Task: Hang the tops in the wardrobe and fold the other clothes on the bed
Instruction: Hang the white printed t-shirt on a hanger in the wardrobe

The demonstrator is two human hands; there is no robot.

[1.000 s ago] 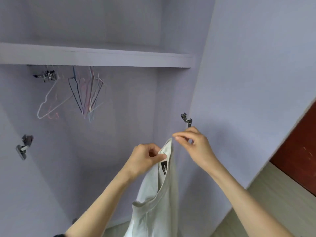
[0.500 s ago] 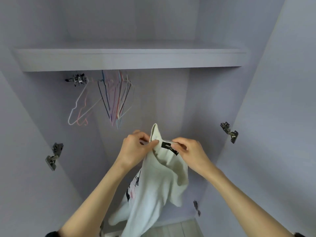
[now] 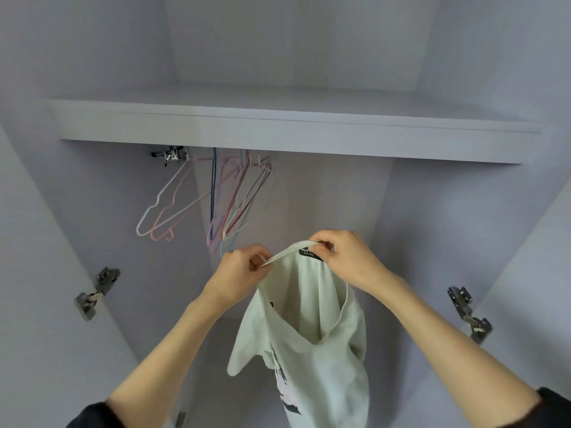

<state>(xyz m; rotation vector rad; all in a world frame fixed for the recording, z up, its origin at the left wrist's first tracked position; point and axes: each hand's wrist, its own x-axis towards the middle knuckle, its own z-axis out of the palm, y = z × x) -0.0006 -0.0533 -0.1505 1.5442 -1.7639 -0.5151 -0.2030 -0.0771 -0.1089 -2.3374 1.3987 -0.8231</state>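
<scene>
T-shirt, pale cotton, printed (image 3: 312, 329): neckline now stretched wide, unlike moments ago.
Left hand (image 3: 238, 273), right hand (image 3: 346, 257): both pinch the collar.
Next: probably a wire hanger (image 3: 173, 205).

The only writing I can find sits on a small black label (image 3: 311, 254) sewn inside the collar of the white T-shirt (image 3: 309, 329). Its top line is in white capitals and I read "FOCUS" — the letters after that run under the thumb of my right hand (image 3: 346, 257), so I cannot finish the word. A second, smaller line lies beneath it — too fine and blurred for me to make out. The dark print on the shirt's front shows no letters I can read.
</scene>
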